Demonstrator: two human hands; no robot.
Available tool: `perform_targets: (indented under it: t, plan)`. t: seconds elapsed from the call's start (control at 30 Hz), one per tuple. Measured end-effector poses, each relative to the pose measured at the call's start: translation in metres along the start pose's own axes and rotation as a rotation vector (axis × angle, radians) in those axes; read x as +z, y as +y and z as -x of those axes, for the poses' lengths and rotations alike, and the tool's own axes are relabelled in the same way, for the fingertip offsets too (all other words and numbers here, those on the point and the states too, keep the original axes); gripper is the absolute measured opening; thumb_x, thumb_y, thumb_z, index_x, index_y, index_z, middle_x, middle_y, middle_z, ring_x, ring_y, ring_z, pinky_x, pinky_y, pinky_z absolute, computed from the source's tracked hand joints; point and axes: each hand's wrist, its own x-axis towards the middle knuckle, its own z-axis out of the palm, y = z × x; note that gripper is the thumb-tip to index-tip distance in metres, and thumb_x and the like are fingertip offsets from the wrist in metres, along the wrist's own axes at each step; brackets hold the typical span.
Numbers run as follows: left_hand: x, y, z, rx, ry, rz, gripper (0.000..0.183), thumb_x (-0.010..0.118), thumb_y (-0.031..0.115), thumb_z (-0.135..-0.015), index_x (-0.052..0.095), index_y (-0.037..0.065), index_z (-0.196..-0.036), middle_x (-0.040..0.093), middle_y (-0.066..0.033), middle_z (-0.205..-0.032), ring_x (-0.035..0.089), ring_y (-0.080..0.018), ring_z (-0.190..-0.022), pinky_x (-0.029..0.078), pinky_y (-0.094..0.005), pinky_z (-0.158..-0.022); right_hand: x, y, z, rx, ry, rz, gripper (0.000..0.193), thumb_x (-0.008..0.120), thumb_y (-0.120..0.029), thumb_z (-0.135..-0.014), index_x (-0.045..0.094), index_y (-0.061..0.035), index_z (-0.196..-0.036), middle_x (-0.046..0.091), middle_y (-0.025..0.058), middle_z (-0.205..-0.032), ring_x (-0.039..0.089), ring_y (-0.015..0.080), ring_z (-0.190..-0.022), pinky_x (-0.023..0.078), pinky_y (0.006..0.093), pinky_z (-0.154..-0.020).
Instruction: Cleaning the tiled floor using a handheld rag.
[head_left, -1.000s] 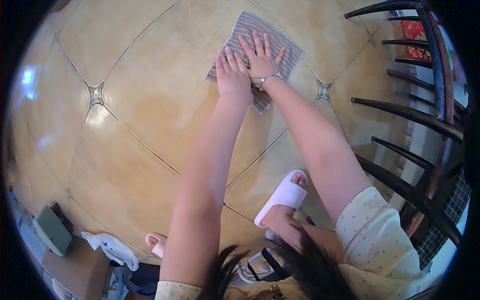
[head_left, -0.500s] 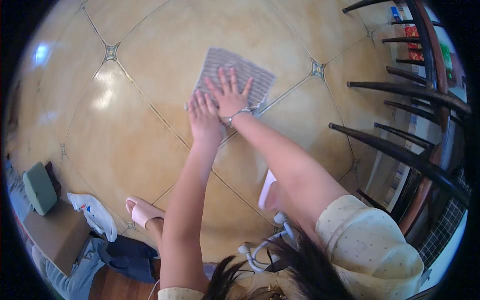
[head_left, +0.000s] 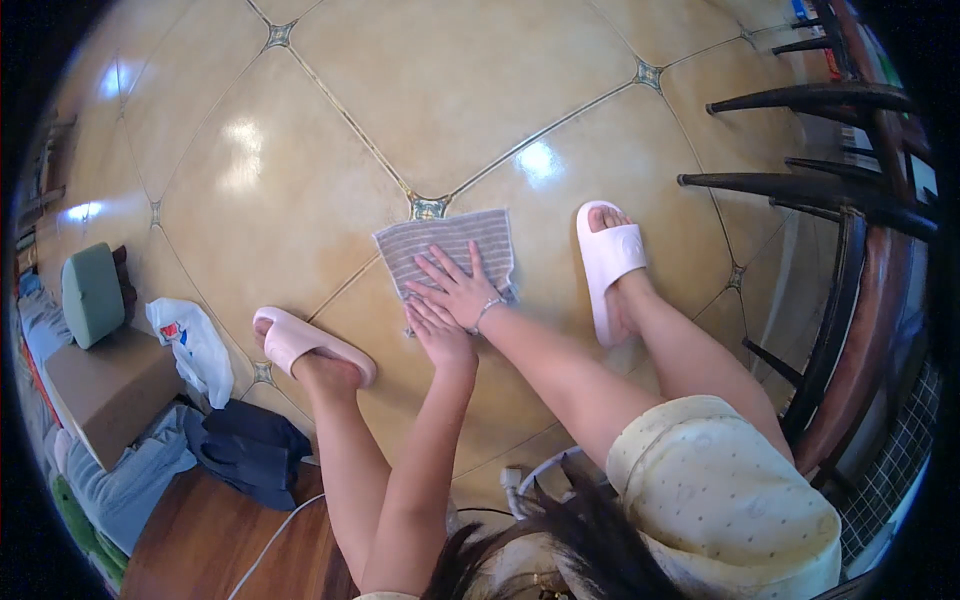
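Note:
A striped grey-brown cloth (head_left: 430, 232) lies spread on the glossy tan tile floor between my feet. My right hand (head_left: 456, 292), with a silver bracelet at the wrist, presses flat on it with fingers spread. Lower down, my left hand (head_left: 442, 338) rests with stretched fingers at the cloth's near edge, its fingertips touching the right hand. Neither hand is wrapped round anything.
Pink slippers (head_left: 608, 265) are on my feet, either side of the cloth. Upturned dark chair legs (head_left: 800, 190) jut in from the right. At left are a cardboard box (head_left: 110, 385), a green case (head_left: 92, 295), a white plastic bag (head_left: 195, 350) and dark fabric (head_left: 245, 450).
Both hands and the cloth have come back toward me, across the tile joint. The view has shifted too, and both slippered feet now show more fully.

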Motion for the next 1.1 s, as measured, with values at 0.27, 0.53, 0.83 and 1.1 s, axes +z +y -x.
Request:
perform_targets:
  t: [0.27,0.53,0.83,1.1]
  plan:
    - [-0.009,0.048,0.011,0.119,0.184,-0.063,0.084,0.052,0.036,-0.090,0.015,-0.017,-0.144,0.014,-0.0366,-0.152,0.007,-0.0491,-0.144,-0.003,-0.0581,-0.116,0.010,0.029,0.056,0.323,-0.009,-0.120,0.051,0.031,-0.050,-0.100,0.016,-0.0507,-0.148,-0.007,-0.0057,-0.162,-0.011,0.0289,-0.148,-0.006,0.0815,-0.098]
    - [-0.075,0.106,-0.018,0.298,0.309,-0.185,0.081,0.054,0.036,-0.090,0.019,-0.012,-0.146,0.016,-0.0342,-0.152,0.008,-0.0485,-0.144,-0.002,-0.0584,-0.116,0.012,0.111,0.084,0.624,0.123,-0.112,0.052,0.034,-0.049,-0.099,0.018,-0.0504,-0.148,-0.002,-0.0019,-0.162,-0.008,0.0327,-0.148,-0.007,0.0809,-0.098]
    - [-0.220,0.153,-0.116,0.317,0.428,-0.272,0.063,0.040,0.026,-0.098,0.022,-0.008,-0.147,0.018,-0.0312,-0.153,0.014,-0.0451,-0.144,0.001,-0.0563,-0.117,-0.056,0.261,0.028,0.836,0.104,-0.164,0.053,0.033,-0.051,-0.098,0.017,-0.0487,-0.149,-0.006,0.0003,-0.162,-0.010,0.0345,-0.148,-0.007,0.0804,-0.098]
    - [-0.298,0.171,-0.186,0.406,0.433,-0.303,0.071,0.045,0.032,-0.095,0.019,-0.007,-0.149,0.013,-0.0295,-0.156,0.012,-0.0419,-0.146,0.001,-0.0534,-0.117,-0.076,0.347,-0.012,0.942,0.178,-0.168,0.055,0.036,-0.048,-0.099,0.015,-0.0499,-0.149,-0.006,0.0010,-0.162,-0.010,0.0341,-0.148,-0.006,0.0803,-0.099]
